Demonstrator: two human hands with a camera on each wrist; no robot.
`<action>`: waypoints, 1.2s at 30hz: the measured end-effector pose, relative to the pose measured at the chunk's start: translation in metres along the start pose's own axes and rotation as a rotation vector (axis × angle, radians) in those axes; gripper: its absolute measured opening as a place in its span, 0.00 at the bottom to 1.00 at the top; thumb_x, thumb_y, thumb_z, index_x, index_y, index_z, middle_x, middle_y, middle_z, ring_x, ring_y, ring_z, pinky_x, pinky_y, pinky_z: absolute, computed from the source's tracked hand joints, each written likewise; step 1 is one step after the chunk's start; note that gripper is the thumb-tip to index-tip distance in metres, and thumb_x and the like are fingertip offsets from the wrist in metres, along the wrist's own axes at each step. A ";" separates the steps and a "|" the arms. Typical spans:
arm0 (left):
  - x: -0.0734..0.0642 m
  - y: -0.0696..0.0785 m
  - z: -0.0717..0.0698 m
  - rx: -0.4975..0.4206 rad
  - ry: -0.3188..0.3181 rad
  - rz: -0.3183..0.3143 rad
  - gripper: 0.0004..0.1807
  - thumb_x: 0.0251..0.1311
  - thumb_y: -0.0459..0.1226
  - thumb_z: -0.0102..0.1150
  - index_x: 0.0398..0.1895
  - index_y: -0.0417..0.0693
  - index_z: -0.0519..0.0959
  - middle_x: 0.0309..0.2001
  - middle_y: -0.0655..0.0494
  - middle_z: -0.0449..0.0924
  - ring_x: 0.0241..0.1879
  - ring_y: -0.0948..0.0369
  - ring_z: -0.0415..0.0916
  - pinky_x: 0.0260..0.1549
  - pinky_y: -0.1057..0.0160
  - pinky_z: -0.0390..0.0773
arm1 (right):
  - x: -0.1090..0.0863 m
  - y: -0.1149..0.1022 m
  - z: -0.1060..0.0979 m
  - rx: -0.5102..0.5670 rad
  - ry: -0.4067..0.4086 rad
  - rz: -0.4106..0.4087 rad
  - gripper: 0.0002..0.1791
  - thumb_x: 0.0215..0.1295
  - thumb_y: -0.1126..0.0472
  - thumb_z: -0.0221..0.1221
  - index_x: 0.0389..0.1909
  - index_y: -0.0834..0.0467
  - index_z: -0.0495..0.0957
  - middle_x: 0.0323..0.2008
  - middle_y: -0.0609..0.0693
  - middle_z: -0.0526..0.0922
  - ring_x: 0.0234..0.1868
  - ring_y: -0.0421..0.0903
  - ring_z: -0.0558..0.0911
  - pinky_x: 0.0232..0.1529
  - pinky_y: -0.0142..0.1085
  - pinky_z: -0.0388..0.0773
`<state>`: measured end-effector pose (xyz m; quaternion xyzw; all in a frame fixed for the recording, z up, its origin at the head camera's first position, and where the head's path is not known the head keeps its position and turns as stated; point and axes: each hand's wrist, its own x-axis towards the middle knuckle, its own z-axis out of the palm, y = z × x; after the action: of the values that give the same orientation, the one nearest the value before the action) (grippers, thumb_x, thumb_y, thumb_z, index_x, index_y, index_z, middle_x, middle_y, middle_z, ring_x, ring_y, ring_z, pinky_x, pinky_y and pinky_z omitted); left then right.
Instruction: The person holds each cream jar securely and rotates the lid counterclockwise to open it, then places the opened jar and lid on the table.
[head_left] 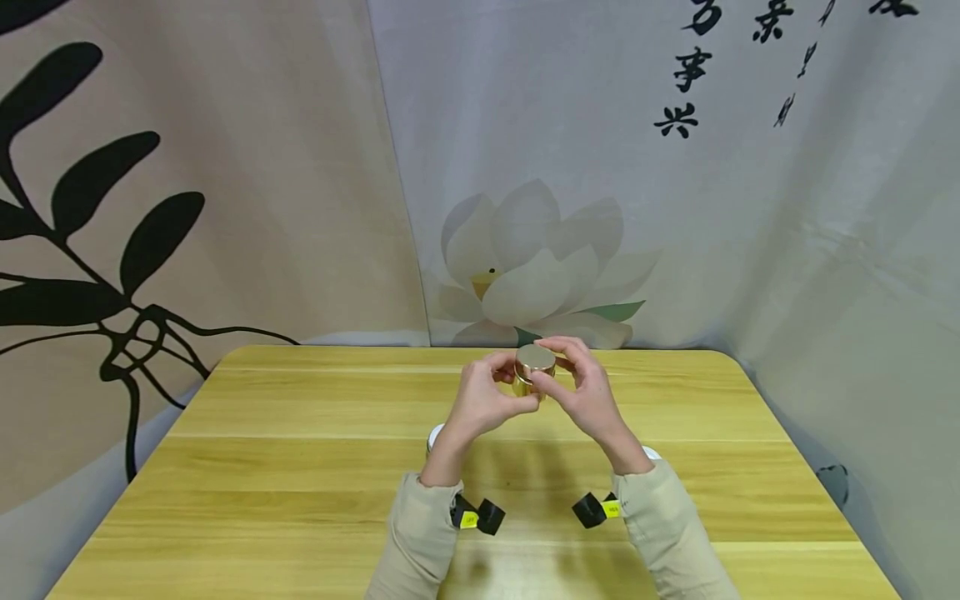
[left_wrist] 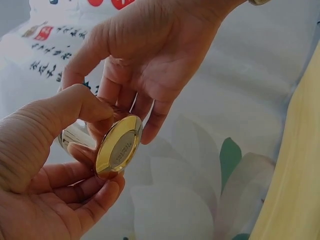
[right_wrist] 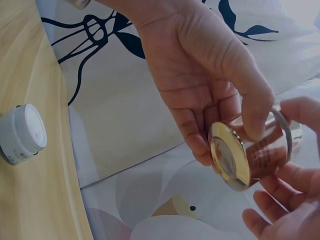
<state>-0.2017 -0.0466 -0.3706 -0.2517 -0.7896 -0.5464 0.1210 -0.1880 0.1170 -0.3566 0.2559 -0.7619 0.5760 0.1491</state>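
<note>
Both hands hold a shiny gold cosmetic jar (head_left: 535,357) up over the far part of the table. The left hand (head_left: 480,403) grips its body near the base, thumb on one side and fingers on the other. Around the lid end, the right hand (head_left: 588,393) has its thumb and fingertips curled. The jar's gold base (left_wrist: 119,150), with small printed text, faces the camera in the left wrist view. In the right wrist view the jar (right_wrist: 265,155) lies sideways between the two hands, with a seam near the right fingers.
A white jar (right_wrist: 24,132) stands on the wooden table (head_left: 300,467), partly behind the left forearm in the head view. Another white round thing (head_left: 651,452) peeks out behind the right wrist. A printed curtain (head_left: 300,167) hangs behind the table.
</note>
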 end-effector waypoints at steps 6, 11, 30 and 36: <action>0.000 0.000 0.000 0.003 -0.011 0.004 0.17 0.40 0.32 0.70 0.38 0.38 0.80 0.31 0.53 0.78 0.31 0.60 0.75 0.35 0.66 0.77 | 0.000 0.013 0.000 0.044 0.006 -0.020 0.21 0.59 0.74 0.57 0.55 0.69 0.71 0.53 0.62 0.69 0.52 0.42 0.69 0.54 0.27 0.67; -0.001 -0.002 0.000 -0.021 -0.009 -0.001 0.21 0.40 0.30 0.70 0.42 0.36 0.80 0.34 0.49 0.80 0.32 0.57 0.76 0.36 0.56 0.80 | 0.000 0.013 -0.001 0.119 0.052 -0.036 0.22 0.58 0.77 0.56 0.55 0.72 0.69 0.51 0.63 0.70 0.48 0.43 0.71 0.52 0.27 0.69; -0.011 -0.017 -0.007 0.022 0.021 -0.122 0.23 0.36 0.30 0.70 0.43 0.35 0.79 0.34 0.50 0.78 0.32 0.59 0.71 0.33 0.66 0.75 | -0.009 0.020 -0.017 0.177 0.213 -0.042 0.26 0.49 0.81 0.60 0.51 0.76 0.64 0.44 0.51 0.71 0.43 0.41 0.73 0.47 0.28 0.71; -0.014 -0.024 -0.009 0.028 0.024 -0.160 0.23 0.37 0.30 0.70 0.42 0.34 0.79 0.36 0.48 0.78 0.33 0.58 0.72 0.35 0.59 0.77 | -0.019 0.028 -0.025 0.173 0.212 -0.017 0.23 0.50 0.81 0.59 0.49 0.76 0.67 0.43 0.52 0.72 0.41 0.41 0.72 0.46 0.29 0.70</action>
<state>-0.2032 -0.0654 -0.3934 -0.1795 -0.8133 -0.5462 0.0898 -0.1899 0.1507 -0.3813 0.2119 -0.6872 0.6621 0.2109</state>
